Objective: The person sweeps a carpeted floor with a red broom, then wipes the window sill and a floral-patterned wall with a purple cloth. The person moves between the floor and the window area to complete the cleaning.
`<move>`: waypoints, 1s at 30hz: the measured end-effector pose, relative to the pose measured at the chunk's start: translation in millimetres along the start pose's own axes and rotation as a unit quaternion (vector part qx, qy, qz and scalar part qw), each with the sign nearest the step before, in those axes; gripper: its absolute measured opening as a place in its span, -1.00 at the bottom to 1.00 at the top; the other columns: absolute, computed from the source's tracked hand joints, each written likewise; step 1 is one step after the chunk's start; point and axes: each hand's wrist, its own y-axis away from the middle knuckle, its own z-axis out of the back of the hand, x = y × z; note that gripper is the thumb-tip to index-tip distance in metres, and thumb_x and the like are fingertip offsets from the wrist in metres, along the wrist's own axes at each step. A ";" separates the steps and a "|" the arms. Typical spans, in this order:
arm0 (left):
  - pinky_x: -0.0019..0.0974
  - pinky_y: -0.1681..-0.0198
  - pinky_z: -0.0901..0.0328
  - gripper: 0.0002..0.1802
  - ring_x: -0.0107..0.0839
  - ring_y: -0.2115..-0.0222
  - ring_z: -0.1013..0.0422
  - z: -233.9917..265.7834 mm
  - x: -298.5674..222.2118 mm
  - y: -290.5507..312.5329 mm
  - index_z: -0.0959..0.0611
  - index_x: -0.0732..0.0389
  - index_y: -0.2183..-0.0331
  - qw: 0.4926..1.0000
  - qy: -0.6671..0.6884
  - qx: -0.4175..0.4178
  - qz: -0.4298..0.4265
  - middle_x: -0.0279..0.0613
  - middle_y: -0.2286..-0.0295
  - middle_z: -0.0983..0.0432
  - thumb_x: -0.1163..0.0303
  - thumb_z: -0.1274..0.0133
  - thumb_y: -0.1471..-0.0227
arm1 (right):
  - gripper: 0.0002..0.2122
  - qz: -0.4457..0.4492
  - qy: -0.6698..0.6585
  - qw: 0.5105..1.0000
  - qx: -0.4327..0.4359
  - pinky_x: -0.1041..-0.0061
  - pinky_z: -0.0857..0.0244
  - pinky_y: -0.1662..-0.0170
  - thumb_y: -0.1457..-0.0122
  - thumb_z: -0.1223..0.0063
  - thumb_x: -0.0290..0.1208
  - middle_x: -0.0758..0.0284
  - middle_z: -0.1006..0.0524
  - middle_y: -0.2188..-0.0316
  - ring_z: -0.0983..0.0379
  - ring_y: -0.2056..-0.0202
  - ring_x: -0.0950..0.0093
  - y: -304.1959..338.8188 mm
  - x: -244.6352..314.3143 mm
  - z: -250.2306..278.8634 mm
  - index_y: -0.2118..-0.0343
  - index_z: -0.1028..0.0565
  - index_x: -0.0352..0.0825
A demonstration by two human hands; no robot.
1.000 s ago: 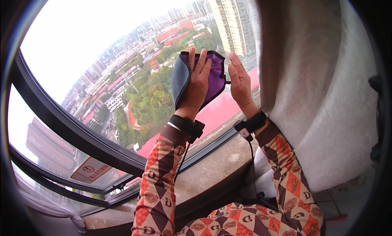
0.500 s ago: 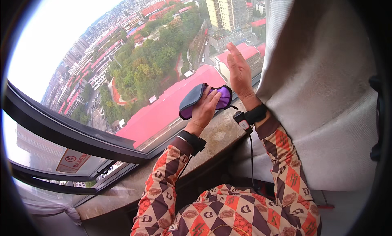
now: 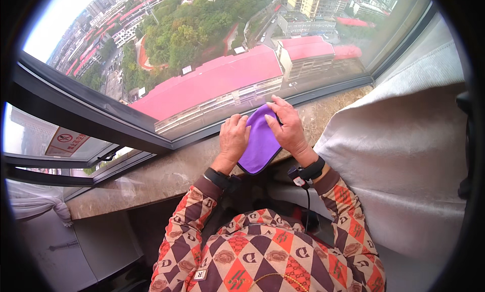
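A purple cloth (image 3: 259, 143) with a black edge hangs between my hands above the stone sill, its purple face towards me. My left hand (image 3: 233, 142) is closed along the cloth's left side, fingers bent at its upper part. At the upper right my right hand (image 3: 289, 126) pinches the cloth's edge between thumb and fingers. The cloth's far side is hidden.
A marble window sill (image 3: 151, 183) runs below the large window. At the left an open window sash (image 3: 101, 110) with a dark frame leans inward. A grey curtain (image 3: 394, 140) hangs at the right, and a tied white curtain (image 3: 40, 201) at the lower left.
My right hand has come down from beside the curtain to grip the cloth. The cloth, folded under my left hand before, is now spread out between both hands. The view has shifted.
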 end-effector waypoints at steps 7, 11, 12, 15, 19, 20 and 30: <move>-0.09 0.11 -0.34 -0.71 -0.10 0.16 -0.47 29.0 14.2 78.8 -0.67 0.20 0.20 0.991 0.035 -0.030 0.126 -0.12 0.18 -0.54 0.40 -0.25 0.03 | -0.24 -0.052 0.232 0.942 0.237 -0.27 0.21 -0.27 -0.02 -0.17 0.29 -0.02 -0.01 -0.40 0.10 -0.40 -0.02 74.9 -35.3 -55.6 -0.25 -0.40 -0.04; -0.08 0.10 -0.34 -0.76 -0.09 0.16 -0.48 46.4 35.1 132.6 -0.67 0.22 0.22 0.973 0.069 -0.050 0.214 -0.12 0.18 -0.56 0.44 -0.21 0.00 | -0.25 0.019 0.223 0.934 0.279 -0.31 0.33 -0.30 -0.01 -0.15 0.30 0.06 -0.02 -0.42 0.14 -0.41 -0.02 96.0 -11.3 -60.9 -0.24 -0.41 -0.01; -0.08 0.08 -0.34 -0.78 -0.06 0.15 -0.48 54.6 39.9 140.3 -0.67 0.23 0.22 0.968 0.079 -0.068 0.230 -0.09 0.18 -0.57 0.44 -0.19 -0.03 | -0.25 0.037 0.212 0.932 0.291 -0.31 0.35 -0.31 -0.02 -0.15 0.30 0.07 -0.02 -0.42 0.15 -0.42 -0.02 101.0 0.7 -61.4 -0.25 -0.41 -0.01; -0.08 0.06 -0.34 -0.79 -0.05 0.14 -0.48 77.3 52.1 156.5 -0.67 0.25 0.21 0.955 0.065 -0.125 0.262 -0.05 0.18 -0.57 0.44 -0.16 -0.07 | -0.25 0.072 0.181 0.921 0.338 -0.30 0.41 -0.32 -0.04 -0.13 0.30 0.06 -0.02 -0.42 0.18 -0.42 -0.03 117.8 35.0 -64.3 -0.26 -0.39 -0.02; -0.08 0.01 -0.31 -0.73 -0.06 0.11 -0.48 100.7 84.5 169.4 -0.68 0.25 0.13 0.933 0.068 -0.181 0.304 -0.03 0.14 -0.58 0.34 -0.08 -0.18 | -0.26 0.063 0.163 0.920 0.349 -0.30 0.41 -0.32 -0.08 -0.09 0.29 0.07 -0.03 -0.42 0.18 -0.42 -0.03 102.1 63.8 -104.3 -0.28 -0.37 -0.02; -0.05 -0.10 -0.22 -0.68 -0.05 0.02 -0.44 109.2 97.1 174.6 -0.67 0.22 0.09 0.928 0.078 -0.166 0.324 -0.02 0.08 -0.57 0.27 -0.03 -0.22 | -0.27 0.060 0.157 0.921 0.353 -0.31 0.41 -0.32 -0.10 -0.07 0.29 0.07 -0.04 -0.41 0.18 -0.43 -0.01 94.9 72.9 -122.4 -0.27 -0.37 -0.03; 0.06 -0.30 0.04 -0.61 -0.06 -0.20 -0.28 150.1 165.7 234.9 -0.66 0.22 0.06 0.940 0.049 -0.113 0.317 0.00 -0.07 -0.49 0.16 0.01 -0.26 | -0.40 0.089 0.164 0.919 0.348 -0.25 0.40 -0.34 -0.18 -0.07 0.08 0.09 -0.06 -0.41 0.14 -0.42 0.01 104.8 145.7 -191.5 -0.25 -0.38 -0.06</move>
